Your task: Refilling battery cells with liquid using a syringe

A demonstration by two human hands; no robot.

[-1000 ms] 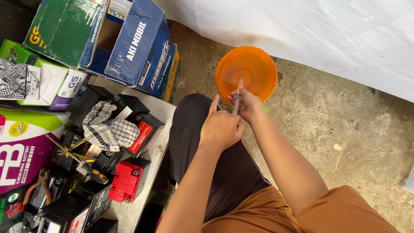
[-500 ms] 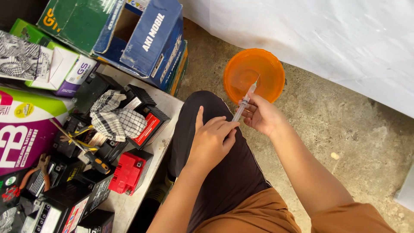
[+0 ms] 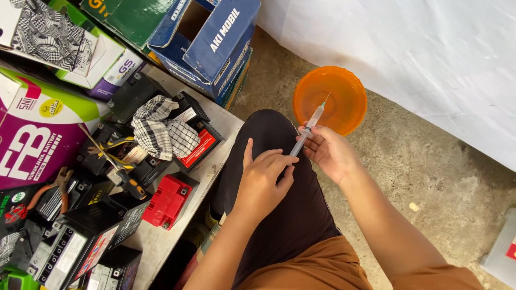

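Head view showed the right hand gripping a syringe mid-frame, needle over the orange bowl at upper centre. The left hand pinched the plunger end, apparently drawn out; emptying seemingly remained.

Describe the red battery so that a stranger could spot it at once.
Start at the grey table on the left, crowded with small black batteries. Near its front edge, just below the checked cloth, sits the red battery. It alone has an all-red casing; its neighbours are black.
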